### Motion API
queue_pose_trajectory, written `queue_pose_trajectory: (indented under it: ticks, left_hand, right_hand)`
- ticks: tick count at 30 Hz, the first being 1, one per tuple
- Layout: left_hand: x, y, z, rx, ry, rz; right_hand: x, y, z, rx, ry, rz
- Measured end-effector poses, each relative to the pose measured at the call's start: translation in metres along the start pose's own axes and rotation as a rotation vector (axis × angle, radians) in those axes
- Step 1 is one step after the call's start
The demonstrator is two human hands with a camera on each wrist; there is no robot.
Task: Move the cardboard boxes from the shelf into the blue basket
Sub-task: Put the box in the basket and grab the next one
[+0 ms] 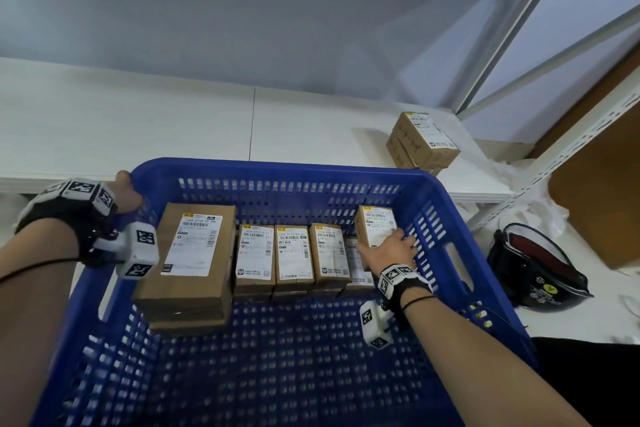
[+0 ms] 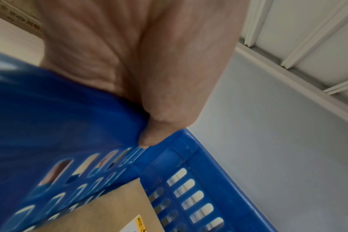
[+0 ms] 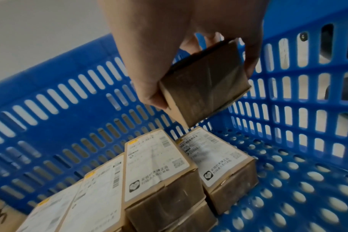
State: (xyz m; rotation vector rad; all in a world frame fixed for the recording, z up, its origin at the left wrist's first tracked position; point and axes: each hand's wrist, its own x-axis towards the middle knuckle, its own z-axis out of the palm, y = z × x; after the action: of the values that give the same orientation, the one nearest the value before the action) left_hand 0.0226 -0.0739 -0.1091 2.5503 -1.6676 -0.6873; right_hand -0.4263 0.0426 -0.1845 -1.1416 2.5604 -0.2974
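Observation:
The blue basket (image 1: 311, 173) fills the lower half of the head view and holds several labelled cardboard boxes in a row, with a larger box (image 1: 194, 253) at its left. My right hand (image 1: 391, 250) grips a small cardboard box (image 1: 375, 224) above the row's right end, near the basket's right wall. In the right wrist view that held box (image 3: 205, 87) hangs tilted over a lower box (image 3: 215, 158). My left hand (image 1: 128, 194) grips the basket's far left rim (image 2: 165, 150), thumb (image 2: 149, 138) on top. On the white shelf (image 1: 173, 121) stands a stack of two boxes (image 1: 422, 139).
A white perforated rack upright (image 1: 585, 146) runs along the right, with a brown panel (image 1: 599, 204) behind it. A black and red bag (image 1: 536, 267) lies on a white surface right of the basket. A grey wall (image 1: 242, 10) backs the shelf.

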Motion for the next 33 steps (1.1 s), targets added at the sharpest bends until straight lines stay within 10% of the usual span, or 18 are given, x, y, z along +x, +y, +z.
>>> queue_pose_trajectory:
  ticks: [18, 27, 33]
  left_hand:
    - [-0.006, 0.000, -0.003, 0.026, 0.014, 0.044]
    - [-0.014, 0.003, -0.005, 0.010, 0.019, 0.038]
    - [-0.011, 0.000, -0.006, -0.024, 0.008, 0.034]
  right_hand:
    - [0.021, 0.005, 0.031, -0.244, -0.451, -0.186]
    - [0.016, -0.074, -0.075, -0.087, 0.365, -0.429]
    - [0.068, -0.107, -0.160, -0.190, 0.288, -0.203]
